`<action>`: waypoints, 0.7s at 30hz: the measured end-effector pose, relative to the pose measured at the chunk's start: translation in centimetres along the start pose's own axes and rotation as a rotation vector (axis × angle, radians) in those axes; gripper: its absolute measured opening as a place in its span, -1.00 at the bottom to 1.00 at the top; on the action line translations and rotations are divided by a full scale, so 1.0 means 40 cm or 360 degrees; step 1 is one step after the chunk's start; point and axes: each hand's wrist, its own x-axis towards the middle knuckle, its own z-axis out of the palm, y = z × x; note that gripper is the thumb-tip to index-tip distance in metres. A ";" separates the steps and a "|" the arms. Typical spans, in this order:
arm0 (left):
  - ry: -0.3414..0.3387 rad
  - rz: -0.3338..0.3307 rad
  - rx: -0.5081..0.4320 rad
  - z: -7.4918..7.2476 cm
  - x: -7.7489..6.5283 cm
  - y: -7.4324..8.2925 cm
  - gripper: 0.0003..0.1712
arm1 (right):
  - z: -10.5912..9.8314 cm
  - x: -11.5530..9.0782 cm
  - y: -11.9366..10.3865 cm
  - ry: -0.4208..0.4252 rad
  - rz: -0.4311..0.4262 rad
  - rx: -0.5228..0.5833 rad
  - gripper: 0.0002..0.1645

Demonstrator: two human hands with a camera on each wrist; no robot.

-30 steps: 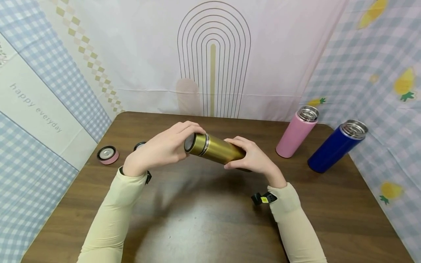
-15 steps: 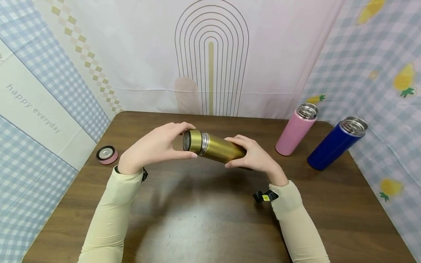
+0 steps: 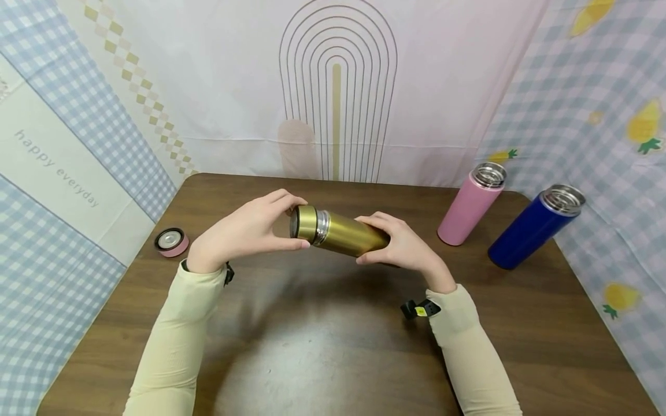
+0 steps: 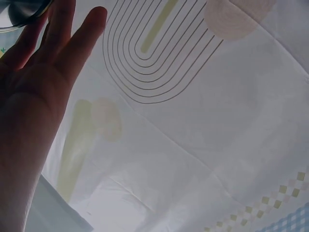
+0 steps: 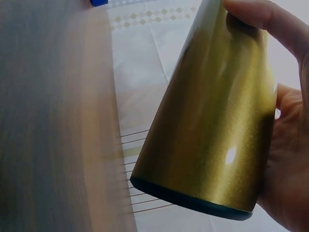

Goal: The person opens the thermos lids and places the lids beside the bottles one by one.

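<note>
A gold thermos bottle (image 3: 351,234) is held up over the table, tilted on its side with its mouth end to the left. My right hand (image 3: 398,245) grips its lower body, and the right wrist view shows the thumb across the gold wall (image 5: 207,111) above a dark base. At the mouth end, my left hand (image 3: 247,231) holds the gold lid (image 3: 306,223) between thumb and fingers. Silvery steel neck (image 3: 323,226) shows between lid and body. In the left wrist view the left fingers (image 4: 82,43) reach up to the lid's round end (image 4: 21,12).
Upright on the right side of the wooden table (image 3: 312,358) stand a pink bottle (image 3: 468,211) and a blue bottle (image 3: 531,234), both without lids. A pink lid (image 3: 171,242) lies upturned at the left. Patterned cloth (image 3: 234,86) hangs behind the table and along both sides.
The gold lid has moved away from the bottle's body, baring more steel neck. My left hand has shifted slightly left, and its thumb has come forward under the lid. The right hand keeps its grip.
</note>
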 end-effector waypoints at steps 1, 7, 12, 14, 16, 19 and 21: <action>-0.0017 -0.0004 -0.0008 -0.002 0.001 0.000 -0.27 | 0.000 0.000 0.001 0.0000 -0.0002 -0.0008 -0.15; -0.0062 0.0003 -0.0034 -0.009 0.007 -0.006 -0.29 | 0.000 -0.003 0.004 -0.0008 -0.0038 -0.0024 -0.14; -0.0103 0.0001 -0.0080 -0.015 0.010 -0.012 -0.32 | 0.001 -0.005 0.001 -0.0019 -0.0055 -0.0015 -0.12; -0.0119 -0.0015 -0.0098 -0.017 0.011 -0.015 -0.32 | 0.002 -0.006 -0.001 -0.0027 -0.0058 -0.0007 -0.12; -0.0130 -0.0038 -0.0117 -0.019 0.011 -0.018 -0.32 | 0.002 -0.007 -0.004 -0.0031 -0.0063 0.0001 -0.13; -0.0144 -0.0082 -0.0129 -0.021 0.011 -0.018 -0.32 | 0.002 -0.007 -0.008 -0.0029 -0.0073 0.0004 -0.14; -0.0154 -0.0118 -0.0131 -0.021 0.011 -0.020 -0.32 | 0.002 -0.007 -0.009 -0.0026 -0.0079 0.0004 -0.14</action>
